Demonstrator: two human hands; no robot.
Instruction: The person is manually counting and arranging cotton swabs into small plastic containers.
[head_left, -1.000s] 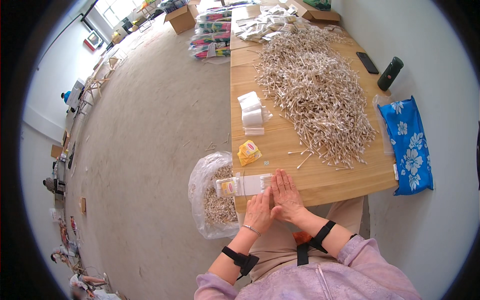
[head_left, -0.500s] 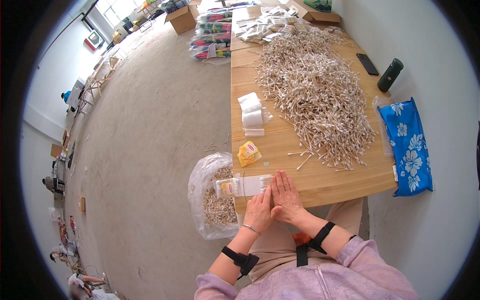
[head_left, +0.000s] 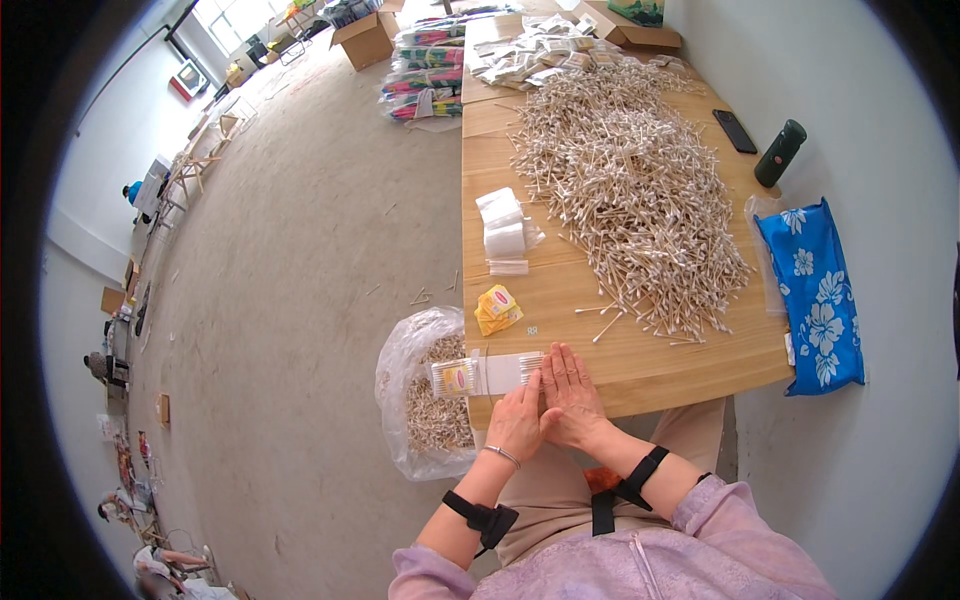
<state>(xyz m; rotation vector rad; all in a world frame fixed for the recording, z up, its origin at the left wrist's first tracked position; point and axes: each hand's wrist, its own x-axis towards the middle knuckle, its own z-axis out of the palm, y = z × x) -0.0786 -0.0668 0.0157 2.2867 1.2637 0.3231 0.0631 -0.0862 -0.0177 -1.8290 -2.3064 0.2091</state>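
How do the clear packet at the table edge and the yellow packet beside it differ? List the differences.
The clear packet is long, flat and see-through, with swabs showing inside; the yellow packet is short, opaque and crumpled. The clear packet lies at the near edge of the table, jutting past its left side, at the fingertips of the left hand and right hand; the yellow packet lies farther in, untouched. Both rest on the wooden top.

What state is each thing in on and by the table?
Left hand: flat, on clear packet.
Right hand: flat, beside left.
Clear packet: lying flat at table edge.
Cotton swabs: loose heap.
Plastic bag: open, swabs inside.
Phone: screen dark.
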